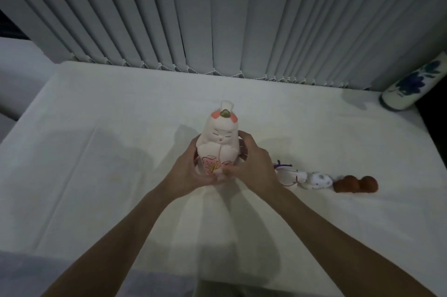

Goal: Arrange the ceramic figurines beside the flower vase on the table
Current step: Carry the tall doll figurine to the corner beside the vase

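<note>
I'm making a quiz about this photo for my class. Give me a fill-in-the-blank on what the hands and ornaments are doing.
1. The white doll with the pink flower is held by ____ hands, the left hand and the right hand.
2. The vase with blue flowers stands at the table's far ____ corner.
3. The small white figurine is lying on its ____.
4. The brown figurine lies to the ____ of the small white one.

Missing words: both; right; side; right

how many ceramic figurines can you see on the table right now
3. A tall white doll figurine is held upright in both hands at the table's middle. A small white figurine lies to its right, partly hidden by the right hand. A brown figurine lies further right.
</note>
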{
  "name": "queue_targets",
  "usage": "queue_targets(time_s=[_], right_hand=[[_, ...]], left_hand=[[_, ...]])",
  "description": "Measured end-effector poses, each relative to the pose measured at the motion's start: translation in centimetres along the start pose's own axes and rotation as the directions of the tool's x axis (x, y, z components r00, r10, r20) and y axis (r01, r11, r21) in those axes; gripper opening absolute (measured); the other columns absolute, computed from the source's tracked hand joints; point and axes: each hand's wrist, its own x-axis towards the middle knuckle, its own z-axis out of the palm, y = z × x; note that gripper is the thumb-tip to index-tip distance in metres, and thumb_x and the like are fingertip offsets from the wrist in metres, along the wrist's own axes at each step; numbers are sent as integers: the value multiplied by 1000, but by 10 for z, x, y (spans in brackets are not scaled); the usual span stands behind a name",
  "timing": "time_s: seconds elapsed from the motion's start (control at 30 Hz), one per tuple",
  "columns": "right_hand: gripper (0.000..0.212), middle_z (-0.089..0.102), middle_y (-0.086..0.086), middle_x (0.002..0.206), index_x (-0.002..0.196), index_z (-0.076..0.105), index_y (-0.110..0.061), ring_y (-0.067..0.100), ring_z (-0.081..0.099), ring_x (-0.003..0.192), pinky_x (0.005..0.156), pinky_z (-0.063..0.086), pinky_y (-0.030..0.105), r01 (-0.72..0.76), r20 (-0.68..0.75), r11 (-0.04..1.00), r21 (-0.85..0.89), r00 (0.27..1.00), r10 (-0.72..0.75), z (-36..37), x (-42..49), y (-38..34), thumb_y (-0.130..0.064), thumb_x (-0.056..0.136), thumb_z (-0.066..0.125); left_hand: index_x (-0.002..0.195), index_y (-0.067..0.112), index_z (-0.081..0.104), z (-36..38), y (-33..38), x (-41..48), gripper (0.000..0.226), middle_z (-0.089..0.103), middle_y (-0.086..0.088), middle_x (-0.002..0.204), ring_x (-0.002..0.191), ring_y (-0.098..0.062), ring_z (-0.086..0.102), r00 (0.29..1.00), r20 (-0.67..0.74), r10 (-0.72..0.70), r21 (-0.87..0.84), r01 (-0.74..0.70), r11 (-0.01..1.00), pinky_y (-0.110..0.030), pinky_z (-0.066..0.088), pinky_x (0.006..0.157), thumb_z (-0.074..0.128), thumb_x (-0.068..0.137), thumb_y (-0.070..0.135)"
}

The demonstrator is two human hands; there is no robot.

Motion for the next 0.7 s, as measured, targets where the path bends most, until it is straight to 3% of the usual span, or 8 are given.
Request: queue_targets(time_s=[0.2,0.37,0.53,0.63,0.7], right_hand=[[85,66,6,121,129,43,-16,22,62,110,95,51,41,22,-5,998,65,1000,-22,7,-11,12,-11,55,85],[86,61,4,127,132,40,-15,18,58,116,99,49,38,49,36,997,62,998,-51,4,-13,17,-13,59,85],[96,56,-2,135,138,33,-23,16,55,121,101,49,42,57,75,998,31,995,-59,3,-8,19,-27,57,85],[84,61,2,129,132,42,-19,17,58,116,98,51,40,72,90,997,30,993,-75,1,-5,21,-20,60,84],[80,64,3,125,131,45,-18,18,61,112,96,52,36,78,99,997,27,992,-80,-1,-3,20,-15,60,84]], left_hand=[[129,35,36,4,-4,-9,88,59,27,114,112,-6,58,999,-20,41,49,-39,998,-15,49,89,81,53,27],[128,44,36,7,-3,-14,87,57,27,121,118,-4,54,998,-37,47,63,-45,997,-13,47,93,81,57,25],[121,47,36,9,-5,-17,88,53,45,111,107,16,53,996,-86,13,103,-4,995,1,45,79,86,59,10],[115,49,40,11,-8,-20,84,56,44,107,102,16,56,994,-107,-8,123,21,992,0,47,78,87,56,11],[114,49,42,13,-9,-20,80,59,40,106,101,12,58,992,-122,-21,115,35,993,-3,49,80,89,54,24]])
